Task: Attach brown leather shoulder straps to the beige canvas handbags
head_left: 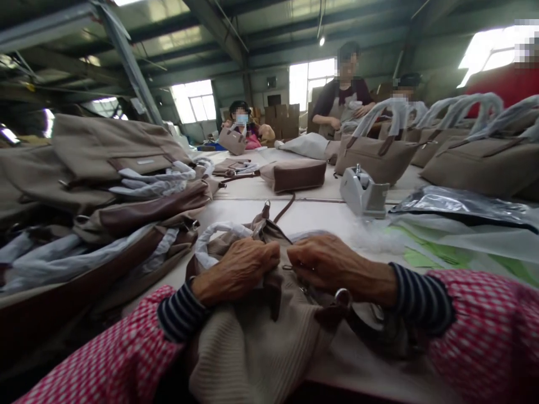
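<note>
A beige ribbed handbag point(256, 342) with brown trim lies before me at the table's near edge. My left hand point(238, 269) is closed on the bag's upper edge, its fingertips partly hidden. Close beside it, my right hand point(332, 264) is also closed, pinching the bag near a small metal zipper pull point(287, 267). Beyond the left hand rises a bag handle point(206, 241) wrapped in white paper. A metal ring point(343, 297) on a brown tab sits below my right wrist.
Stacked beige bags point(113, 146) crowd the left side. A grey tape dispenser point(364, 193) stands at right, near plastic sheets point(463, 207) and green paper point(438, 249). Finished-looking handbags point(374, 157) stand behind it. A brown-based bag point(295, 175) lies mid-table; several people work across the table.
</note>
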